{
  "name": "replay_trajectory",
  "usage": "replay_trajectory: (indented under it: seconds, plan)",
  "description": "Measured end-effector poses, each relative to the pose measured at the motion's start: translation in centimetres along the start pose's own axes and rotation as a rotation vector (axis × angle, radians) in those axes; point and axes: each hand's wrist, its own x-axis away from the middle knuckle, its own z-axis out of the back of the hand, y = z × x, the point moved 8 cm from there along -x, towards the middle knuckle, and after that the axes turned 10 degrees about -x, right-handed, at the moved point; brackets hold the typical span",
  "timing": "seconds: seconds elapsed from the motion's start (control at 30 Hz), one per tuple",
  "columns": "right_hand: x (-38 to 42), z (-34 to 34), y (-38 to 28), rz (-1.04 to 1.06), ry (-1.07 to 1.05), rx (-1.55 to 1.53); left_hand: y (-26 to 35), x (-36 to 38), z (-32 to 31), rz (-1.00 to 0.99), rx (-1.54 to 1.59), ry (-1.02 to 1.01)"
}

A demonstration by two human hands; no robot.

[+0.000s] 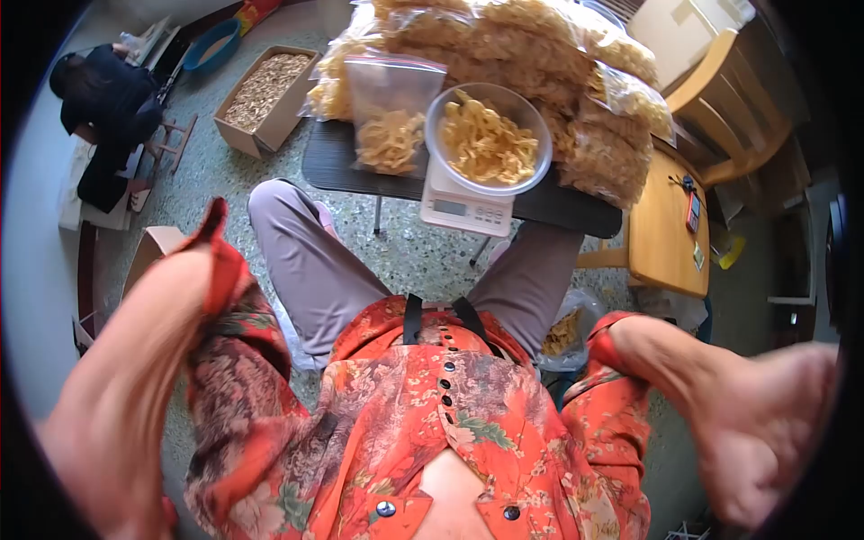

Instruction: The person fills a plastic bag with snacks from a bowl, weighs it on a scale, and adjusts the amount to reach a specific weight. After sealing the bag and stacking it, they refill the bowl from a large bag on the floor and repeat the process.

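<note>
My left hand (103, 468) is raised at the lower left, smeared by motion, and its fingers run out of sight at the dark edge. On the far right is my right hand (756, 432), palm partly turned up; blur and the view's edge hide how its fingers lie. Neither hand touches anything I can see. Ahead, a clear round bowl (543, 162) holding yellow, curly dried strips (486, 139) rests on a white digital scale (468, 212). Beside it, a zip bag (393, 112) stands partly filled with similar strips.
Filled clear bags (531, 45) are piled on the black table (333, 162). A wooden chair (661, 220) on the right bears a small red device (693, 214). A carton (265, 99) of brown pieces sits on the floor. Another person (112, 99) sits at the upper left.
</note>
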Motion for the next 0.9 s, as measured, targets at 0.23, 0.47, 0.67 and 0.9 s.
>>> replay_trajectory:
  seconds: [0.23,0.47,0.67,0.9]
  plan:
    - [19.7,-2.5,8.0,-0.927,-0.203,0.344,-1.4,14.2,4.1,0.126,-0.493,0.121]
    - [31.4,-1.7,9.5,-1.566,-0.022,0.432,-16.6,25.5,-2.1,0.709,-0.402,-0.491]
    - [30.9,-2.7,11.4,-1.523,-0.174,0.521,-20.8,31.4,-7.0,0.712,-0.451,-0.726]
    - [30.8,-3.3,12.0,-1.476,-0.293,0.511,-21.4,33.2,-8.5,0.690,-0.476,-0.803]
